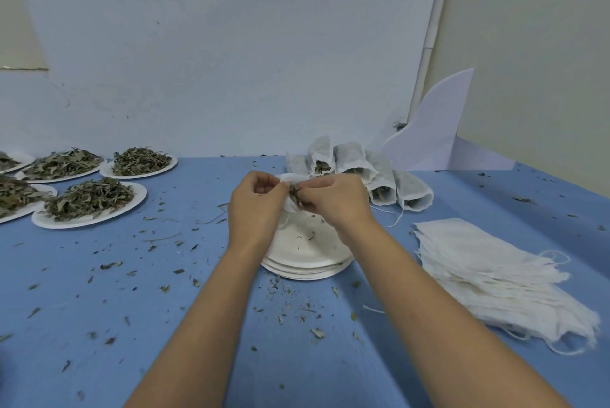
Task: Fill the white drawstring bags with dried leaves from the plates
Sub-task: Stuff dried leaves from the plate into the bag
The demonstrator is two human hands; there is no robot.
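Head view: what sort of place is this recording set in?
Likely a makeshift indoor packing bench: a blue-covered table against a bare wall, paper plates heaped with dried leaves, a pile of filled bags, a stack of empty bags.

Matt gauzy cloth bags, matt paper plates, smooth blue tabletop.
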